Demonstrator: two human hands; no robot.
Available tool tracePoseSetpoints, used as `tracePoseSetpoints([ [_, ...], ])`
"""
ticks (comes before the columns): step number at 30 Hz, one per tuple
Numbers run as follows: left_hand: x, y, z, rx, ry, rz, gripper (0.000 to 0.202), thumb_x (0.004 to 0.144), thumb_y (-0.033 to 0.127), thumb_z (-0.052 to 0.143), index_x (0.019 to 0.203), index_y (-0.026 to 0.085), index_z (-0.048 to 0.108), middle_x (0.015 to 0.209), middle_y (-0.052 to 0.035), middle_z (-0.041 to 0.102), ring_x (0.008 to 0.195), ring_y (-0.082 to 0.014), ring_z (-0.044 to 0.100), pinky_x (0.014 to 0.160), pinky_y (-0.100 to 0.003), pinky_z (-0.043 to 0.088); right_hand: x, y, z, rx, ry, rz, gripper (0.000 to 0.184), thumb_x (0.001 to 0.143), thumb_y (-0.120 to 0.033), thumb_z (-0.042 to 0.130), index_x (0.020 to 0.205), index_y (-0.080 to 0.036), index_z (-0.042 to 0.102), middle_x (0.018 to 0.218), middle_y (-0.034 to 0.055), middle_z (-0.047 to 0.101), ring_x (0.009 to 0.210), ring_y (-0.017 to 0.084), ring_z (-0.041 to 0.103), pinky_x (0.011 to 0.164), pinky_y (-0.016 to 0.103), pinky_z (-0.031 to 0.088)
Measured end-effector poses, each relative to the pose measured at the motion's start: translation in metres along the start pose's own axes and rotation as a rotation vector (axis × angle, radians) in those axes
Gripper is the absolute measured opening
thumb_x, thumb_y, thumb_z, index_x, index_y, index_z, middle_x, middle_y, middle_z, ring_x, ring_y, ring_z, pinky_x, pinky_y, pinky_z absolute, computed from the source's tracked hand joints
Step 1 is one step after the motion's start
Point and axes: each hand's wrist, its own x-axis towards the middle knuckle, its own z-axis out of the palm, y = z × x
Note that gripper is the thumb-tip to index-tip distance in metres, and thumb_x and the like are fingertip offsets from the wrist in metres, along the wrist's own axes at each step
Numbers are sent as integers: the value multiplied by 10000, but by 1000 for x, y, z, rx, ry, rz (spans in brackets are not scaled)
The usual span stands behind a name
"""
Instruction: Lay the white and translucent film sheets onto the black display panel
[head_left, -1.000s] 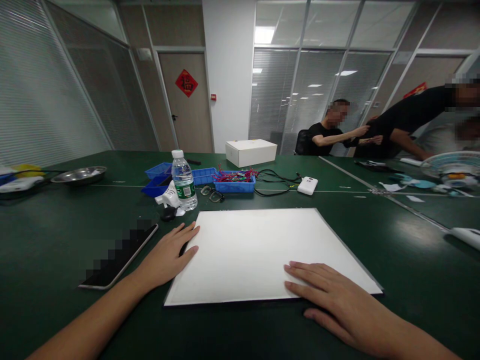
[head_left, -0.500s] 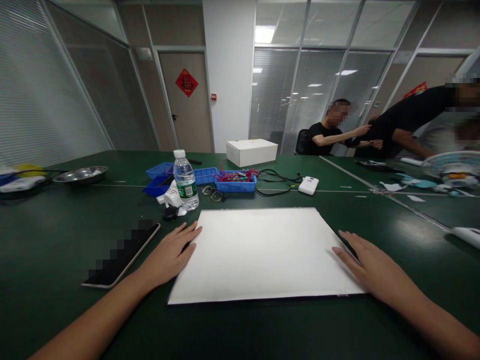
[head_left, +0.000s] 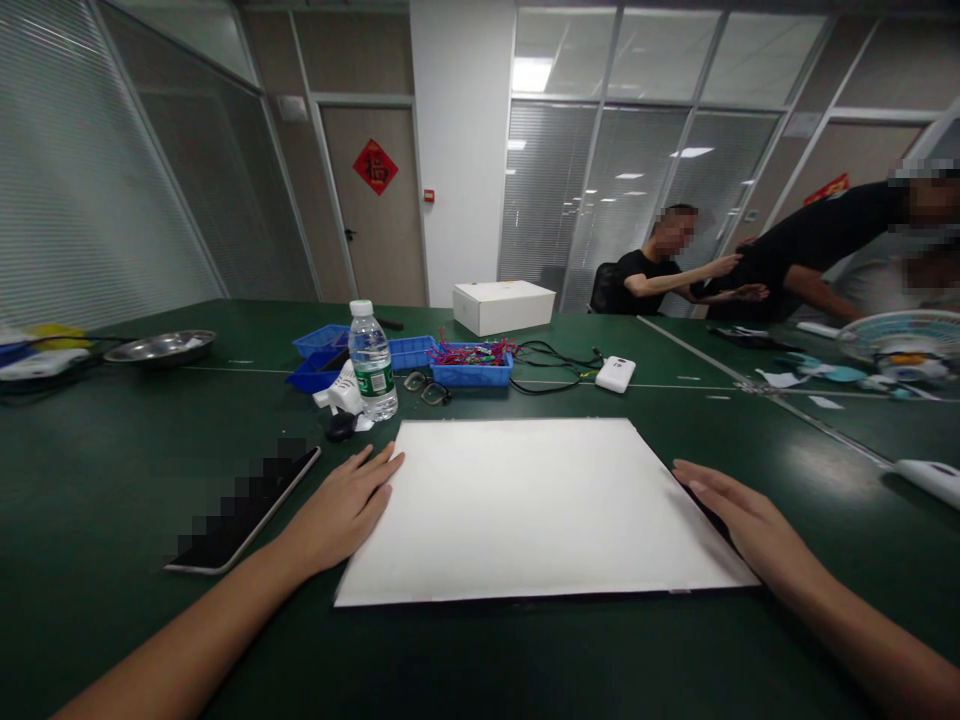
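A flat white rectangular board, with a thin dark edge beneath it, lies on the green table in front of me. My left hand rests at its left edge, fingers stretched out and fingertips on the surface. At the right edge is my right hand, turned on its side with straight fingers alongside the board; whether it touches the edge I cannot tell. Neither hand holds anything. Left of my left hand lies a dark tablet-like device, partly blurred out.
Beyond the board stand a water bottle, blue trays, glasses, a black mouse, a white power bank and a white box. A metal dish sits far left. People are at the far right, near a fan.
My right hand has moved off the board's top to its right edge, its thumb drawn in toward the fingers. My left hand has stayed in place.
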Motion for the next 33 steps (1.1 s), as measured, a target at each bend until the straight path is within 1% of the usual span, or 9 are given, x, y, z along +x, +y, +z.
tracePoseSetpoints([
  [3,2,1,1,8,8,2,595,1063,432,344,1593,186,452,1666,-58,353,1551,-361,300,1260,-589,293,1,-4,-7,182,-26,73,610,894,-516,570,1397,-174,610,1341,139,645,1256,310,642,1006,504,595],
  [6,2,3,0,17,12,1,599,1057,424,348,1588,172,462,1658,-65,367,1545,-355,317,1261,-572,299,-3,-14,-13,483,-61,174,672,875,-428,632,1493,-204,490,1427,164,573,1153,304,694,836,421,661],
  [11,1,6,-3,25,15,0,602,1059,405,324,1588,151,460,1660,-74,366,1546,-349,317,1265,-567,294,-7,-26,-15,592,-8,148,798,686,-300,831,1431,-273,544,1539,126,472,1176,327,679,642,282,646],
  [16,1,4,-4,12,21,3,600,1060,403,318,1588,155,459,1659,-73,372,1547,-341,318,1267,-572,289,-21,-36,-7,453,136,50,817,619,-349,899,1386,-299,623,1489,51,553,1334,311,585,781,261,647],
  [18,2,5,-4,9,25,0,596,1057,407,332,1584,166,469,1652,-69,386,1543,-341,325,1265,-570,295,-29,-41,-4,369,176,-42,683,680,-401,856,1325,-267,674,1478,56,565,1369,317,553,856,303,638],
  [21,1,9,-6,-10,37,-3,594,1044,407,360,1571,166,491,1637,-77,411,1532,-349,350,1254,-575,318,-39,-48,-1,248,188,-193,369,768,-431,773,1057,-201,764,1527,73,513,1411,348,503,945,385,597],
  [24,0,10,-7,-50,46,-14,594,1029,415,390,1557,172,513,1629,-71,418,1526,-354,361,1251,-581,314,-44,-52,1,164,197,-262,297,790,-470,746,919,-202,756,1504,76,534,1440,368,460,1075,470,513],
  [30,8,-14,-12,-381,66,-69,614,1035,466,277,1470,202,620,1598,-31,472,1501,-294,420,1271,-514,276,-33,-44,-1,235,173,-123,372,694,-501,817,918,-210,756,1444,96,586,1358,391,536,1109,535,485],
  [33,12,-25,-13,-500,58,-88,611,1005,497,341,1468,217,625,1578,-36,502,1456,-319,483,1248,-503,330,-22,-35,-4,355,140,4,393,690,-530,806,886,-191,769,1396,107,622,1319,378,577,1018,513,551],
])
